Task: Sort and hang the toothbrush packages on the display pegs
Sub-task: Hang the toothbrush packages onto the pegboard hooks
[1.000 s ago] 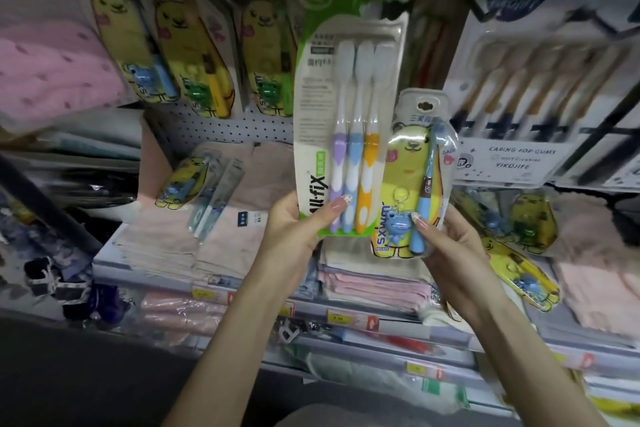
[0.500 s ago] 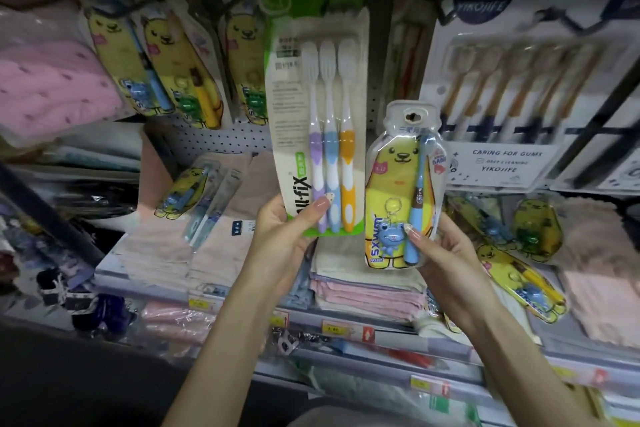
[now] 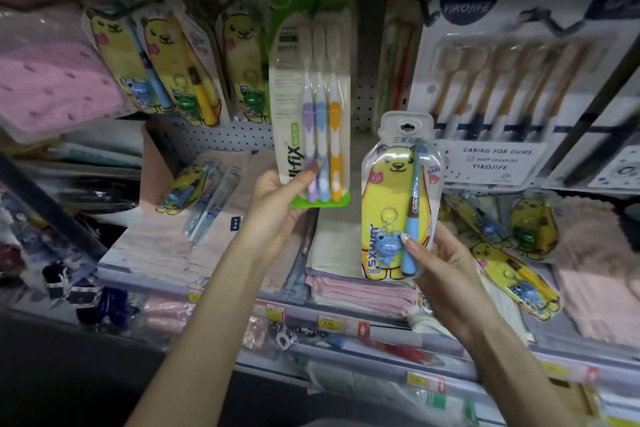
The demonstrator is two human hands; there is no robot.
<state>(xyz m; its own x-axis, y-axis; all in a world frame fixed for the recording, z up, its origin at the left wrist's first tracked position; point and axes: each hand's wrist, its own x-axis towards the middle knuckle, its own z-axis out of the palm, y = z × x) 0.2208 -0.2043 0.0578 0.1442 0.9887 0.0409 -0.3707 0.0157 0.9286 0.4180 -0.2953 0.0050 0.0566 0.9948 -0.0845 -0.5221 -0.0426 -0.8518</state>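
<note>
since half a second ago: three-brush pack (image 3: pixel 313 107) lifted higher toward the top row of pegs, now clear of the bear pack (image 3: pixel 398 204), which before overlapped its lower right corner; bear pack lowered and shifted right. left hand (image 3: pixel 277 208) gripping the three-brush pack by its bottom edge, fingers (image 3: pixel 306 172) closed on it, thumb across the front. right hand (image 3: pixel 446 270) pinching the bear pack at its lower right, fingers (image 3: pixel 410 241) closed on it, pack upright, hang hole at top free. open strip of pegboard (image 3: pixel 363 94) between the two packs, just right of the three-brush pack; crowded elsewhere, with hanging bear packs (image 3: pixel 162 69) to the left and a large white multi-brush card (image 3: pixel 512 90) to the right. readable: "fix" on the three-brush pack, "sxwm" on the bear pack, "yikojife", "caring for gums" on the white card. folded towels (image 3: pixel 353 281) on the shelf below.
</note>
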